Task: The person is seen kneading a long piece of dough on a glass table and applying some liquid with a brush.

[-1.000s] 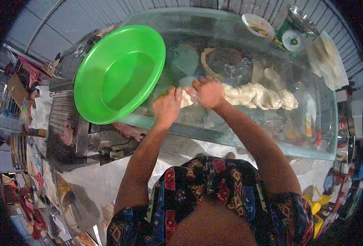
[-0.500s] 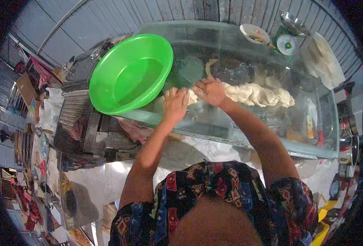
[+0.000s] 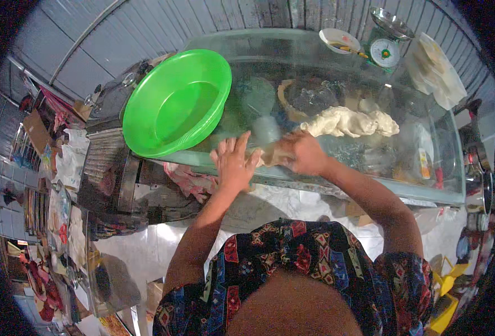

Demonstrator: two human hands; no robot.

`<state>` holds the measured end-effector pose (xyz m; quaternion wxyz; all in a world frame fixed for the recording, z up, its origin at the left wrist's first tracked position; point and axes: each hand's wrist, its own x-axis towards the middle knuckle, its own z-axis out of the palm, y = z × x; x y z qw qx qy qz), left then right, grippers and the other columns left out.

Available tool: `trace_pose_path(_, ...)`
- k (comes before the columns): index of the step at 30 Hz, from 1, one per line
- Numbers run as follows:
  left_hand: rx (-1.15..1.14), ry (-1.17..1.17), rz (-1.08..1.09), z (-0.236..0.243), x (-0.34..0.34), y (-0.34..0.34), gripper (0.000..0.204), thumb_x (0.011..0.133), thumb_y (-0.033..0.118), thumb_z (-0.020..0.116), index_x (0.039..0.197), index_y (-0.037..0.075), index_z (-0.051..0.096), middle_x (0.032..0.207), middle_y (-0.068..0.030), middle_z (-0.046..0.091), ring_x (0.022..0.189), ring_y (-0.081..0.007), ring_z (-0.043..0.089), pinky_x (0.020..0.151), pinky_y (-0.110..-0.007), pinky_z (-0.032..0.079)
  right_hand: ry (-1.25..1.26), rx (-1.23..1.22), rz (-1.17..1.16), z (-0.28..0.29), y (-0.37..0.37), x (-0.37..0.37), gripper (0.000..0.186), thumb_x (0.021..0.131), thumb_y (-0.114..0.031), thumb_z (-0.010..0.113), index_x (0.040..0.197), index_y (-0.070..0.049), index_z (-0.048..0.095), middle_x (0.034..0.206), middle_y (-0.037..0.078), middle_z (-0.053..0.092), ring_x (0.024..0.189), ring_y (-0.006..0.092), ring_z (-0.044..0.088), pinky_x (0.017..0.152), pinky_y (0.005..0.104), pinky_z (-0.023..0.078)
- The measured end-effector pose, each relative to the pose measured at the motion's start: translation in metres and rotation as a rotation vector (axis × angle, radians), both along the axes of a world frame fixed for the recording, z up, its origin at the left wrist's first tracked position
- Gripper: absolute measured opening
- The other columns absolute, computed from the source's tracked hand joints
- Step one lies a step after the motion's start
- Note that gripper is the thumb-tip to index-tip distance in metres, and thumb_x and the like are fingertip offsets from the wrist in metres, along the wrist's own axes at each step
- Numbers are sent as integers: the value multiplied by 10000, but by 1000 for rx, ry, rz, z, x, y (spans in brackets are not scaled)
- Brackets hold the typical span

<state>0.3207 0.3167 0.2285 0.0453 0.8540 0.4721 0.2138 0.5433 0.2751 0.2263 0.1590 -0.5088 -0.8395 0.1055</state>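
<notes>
A long, lumpy strip of pale dough (image 3: 351, 122) lies on the glass-topped table (image 3: 242, 47), its left end close to my right hand. Near the table's front edge, my left hand (image 3: 236, 165) rests with fingers spread, its thumb side against the dough between the hands. My right hand (image 3: 308, 155) is curled over that near stretch of dough (image 3: 268, 157), its fingertips partly hidden and smeared by motion. Whether this stretch still joins the longer strip behind my right hand cannot be made out.
To the left, a large green basin (image 3: 139, 120) overhangs the table's edge. At the back right are a white bowl (image 3: 337, 38) with a yellow-handled tool, a dial scale (image 3: 384, 53) with a metal pan, and a stack of clear plastic bags (image 3: 435, 70).
Both hands have come nearer to the table's front edge, drawing the dough's left end along. My right hand has shifted right and curled; the left hand's fingers have spread.
</notes>
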Motion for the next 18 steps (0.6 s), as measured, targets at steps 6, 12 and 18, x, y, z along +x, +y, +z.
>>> trace_pose_path(6,128,73,-8,-50,14,-3,451,869,414,560,1200,111,605,1061,-84,585,1021,-296,505,864,-510,335,-129,434,-186,-34,14,-12,464,852,-487,553,1119,-119,650,885,83,587,831,285,559,897,505,349)
trace_pose_path(12,280,130,-16,-63,18,9,390,853,405,568,1124,132,631,987,-79,601,964,-282,547,816,-482,368,-65,473,-181,-50,21,-2,424,846,-489,565,976,-100,670,794,76,572,791,271,555,803,460,381)
trace_pose_path(18,-48,154,19,-47,22,36,403,905,458,510,1079,115,633,920,-134,668,851,-360,633,716,-502,452,-107,311,-271,-44,65,-6,436,847,-511,547,808,-108,709,652,111,609,659,303,617,656,428,450)
